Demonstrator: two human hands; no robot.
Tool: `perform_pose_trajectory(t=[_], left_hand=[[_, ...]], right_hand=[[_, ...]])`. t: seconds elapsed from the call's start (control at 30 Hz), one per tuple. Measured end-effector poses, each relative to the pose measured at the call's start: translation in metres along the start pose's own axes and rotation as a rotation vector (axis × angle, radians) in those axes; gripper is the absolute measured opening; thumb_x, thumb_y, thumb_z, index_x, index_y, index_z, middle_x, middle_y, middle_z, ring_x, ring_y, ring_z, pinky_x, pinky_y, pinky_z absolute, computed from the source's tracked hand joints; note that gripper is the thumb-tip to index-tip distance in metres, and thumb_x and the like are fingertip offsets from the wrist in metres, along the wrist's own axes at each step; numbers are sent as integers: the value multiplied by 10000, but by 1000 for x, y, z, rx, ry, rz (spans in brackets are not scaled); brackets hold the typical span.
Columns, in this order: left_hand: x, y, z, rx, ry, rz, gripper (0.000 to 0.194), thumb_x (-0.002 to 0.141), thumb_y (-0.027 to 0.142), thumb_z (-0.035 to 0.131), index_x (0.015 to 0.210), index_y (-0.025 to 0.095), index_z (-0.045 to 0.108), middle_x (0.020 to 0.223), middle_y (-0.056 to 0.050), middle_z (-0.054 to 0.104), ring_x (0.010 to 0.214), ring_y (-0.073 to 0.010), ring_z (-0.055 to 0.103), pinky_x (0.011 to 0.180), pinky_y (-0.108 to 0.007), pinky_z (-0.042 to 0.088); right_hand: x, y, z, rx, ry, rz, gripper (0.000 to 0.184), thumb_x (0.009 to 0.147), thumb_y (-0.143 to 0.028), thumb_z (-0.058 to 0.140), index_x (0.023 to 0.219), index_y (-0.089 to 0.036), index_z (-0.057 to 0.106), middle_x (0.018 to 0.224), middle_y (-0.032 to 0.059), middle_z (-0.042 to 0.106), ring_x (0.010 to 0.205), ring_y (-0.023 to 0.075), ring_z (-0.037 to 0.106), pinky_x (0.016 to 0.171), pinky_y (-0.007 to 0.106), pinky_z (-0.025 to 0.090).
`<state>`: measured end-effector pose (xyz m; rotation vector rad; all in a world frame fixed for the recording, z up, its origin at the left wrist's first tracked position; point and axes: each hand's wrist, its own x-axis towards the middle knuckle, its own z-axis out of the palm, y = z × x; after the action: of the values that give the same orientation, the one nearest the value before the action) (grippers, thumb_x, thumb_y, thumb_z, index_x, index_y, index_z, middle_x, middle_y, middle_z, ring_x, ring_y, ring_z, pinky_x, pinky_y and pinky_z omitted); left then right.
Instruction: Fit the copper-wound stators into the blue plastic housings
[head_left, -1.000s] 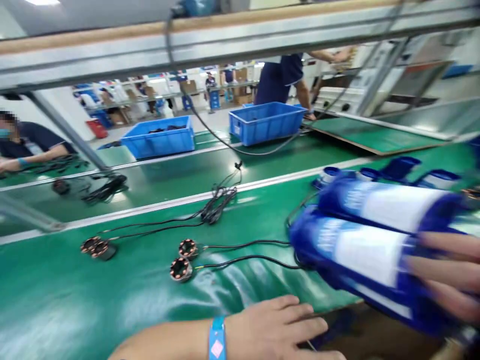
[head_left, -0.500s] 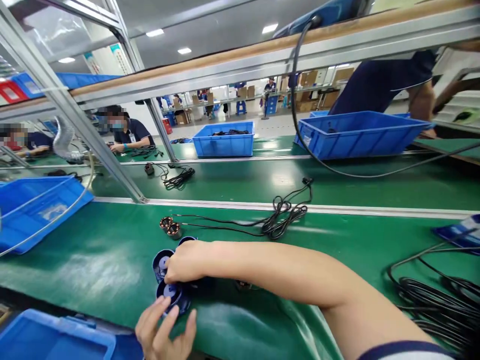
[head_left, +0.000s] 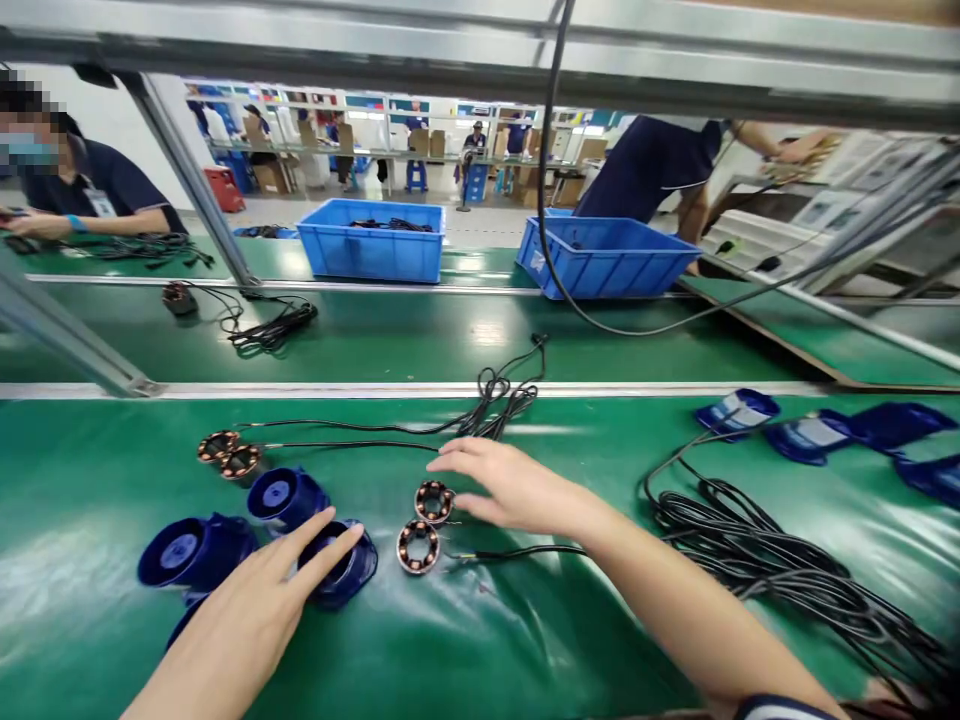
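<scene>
My left hand [head_left: 259, 590] reaches in from the lower left with its fingers spread, the fingertips over a dark blue plastic housing [head_left: 346, 575]. I cannot tell whether they touch it. More round blue housings stand beside and partly under that hand, among them one at the left [head_left: 180, 553] and one behind [head_left: 281, 495]. My right hand [head_left: 506, 485] hovers with fingers apart and holds nothing. Its thumb is close to a stator ring with copper windings [head_left: 433, 502]; a second stator [head_left: 418, 547] lies just in front. A black cable end [head_left: 487, 555] lies below the right hand.
Two stators [head_left: 240, 462] with black cables [head_left: 360, 428] lie at the left. A cable heap [head_left: 750, 550] and several blue housings [head_left: 814, 435] occupy the right. Blue bins [head_left: 375, 250] stand beyond the white rail [head_left: 375, 390]. A hanging cable [head_left: 551, 200] crosses the view. Co-workers are across the line.
My view has swung right and closer. My right hand has left the blue housings and moved right to the stators, its fingers now apart. My left hand has come up over the housings.
</scene>
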<state>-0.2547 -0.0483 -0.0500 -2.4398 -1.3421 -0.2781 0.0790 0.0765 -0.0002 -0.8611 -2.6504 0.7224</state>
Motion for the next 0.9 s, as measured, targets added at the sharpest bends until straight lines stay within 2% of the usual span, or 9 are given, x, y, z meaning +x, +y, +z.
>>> perform_pose_trajectory(t=[0.07, 0.13, 0.23, 0.33, 0.4, 0.47, 0.67, 0.8, 0.9], left_hand=[[11, 3, 4, -40, -18, -51, 507, 1022, 295, 392, 1517, 380, 464, 1185, -31, 705, 809, -160, 723, 702, -273, 556], [25, 9, 10, -29, -10, -103, 489, 1036, 509, 407, 1441, 271, 542, 989, -52, 667, 754, -205, 686, 692, -327, 556], [50, 16, 22, 29, 56, -232, 684, 966, 731, 392, 1176, 117, 606, 985, -132, 610, 881, -306, 655, 757, -417, 559], [77, 18, 37, -11, 47, -441, 693, 906, 812, 431, 1048, 143, 542, 971, -149, 589, 886, -336, 634, 700, -415, 534], [95, 19, 45, -169, -6, -555, 663, 864, 807, 534, 1073, 179, 493, 943, -111, 596, 861, -329, 646, 662, -388, 506], [114, 22, 50, -344, -55, -581, 614, 842, 726, 651, 1118, 211, 461, 1005, -90, 627, 919, -323, 673, 703, -374, 510], [157, 47, 53, -622, -139, -398, 586, 774, 583, 810, 1135, 260, 481, 1118, -21, 669, 980, -253, 695, 784, -352, 538], [167, 60, 56, -737, -139, -313, 700, 710, 506, 884, 1249, 266, 507, 1181, -36, 667, 1051, -258, 684, 855, -368, 554], [165, 62, 59, -773, -123, -294, 666, 703, 470, 890, 1241, 255, 561, 1162, -52, 672, 1059, -270, 669, 886, -387, 550]], right_hand=[[-14, 12, 15, 39, -130, 78, 731, 857, -106, 724, 1538, -188, 470, 1487, 141, 537, 1330, 283, 564, 1121, 417, 481], [-16, 17, 32, 80, -178, 107, 870, 821, -91, 741, 1600, -159, 361, 1497, 164, 525, 1311, 298, 580, 1108, 421, 492], [-7, 19, 55, 111, -76, 190, 854, 837, -263, 836, 1567, -130, 415, 1429, 180, 574, 1260, 319, 612, 1084, 433, 504], [0, 19, 63, 58, 2, 270, 699, 856, -478, 835, 1437, -182, 584, 1273, 128, 652, 1112, 305, 683, 989, 425, 548], [-2, 19, 56, -21, 9, 276, 619, 878, -491, 812, 1391, -203, 620, 1202, 101, 674, 1028, 286, 707, 909, 397, 563], [-9, 19, 40, -82, 65, 274, 605, 897, -483, 796, 1396, -195, 610, 1191, 101, 682, 1021, 278, 707, 870, 370, 557], [-33, 16, -5, -23, 390, 229, 569, 923, -502, 763, 1389, -216, 605, 1087, 64, 690, 950, 220, 687, 836, 323, 536], [-26, 18, -2, -25, 311, 242, 598, 909, -520, 774, 1389, -203, 609, 1157, 80, 693, 1015, 242, 693, 853, 330, 536], [-20, 15, 3, -90, 252, 283, 597, 916, -560, 749, 1368, -190, 625, 1176, 95, 699, 1030, 267, 702, 840, 336, 533]])
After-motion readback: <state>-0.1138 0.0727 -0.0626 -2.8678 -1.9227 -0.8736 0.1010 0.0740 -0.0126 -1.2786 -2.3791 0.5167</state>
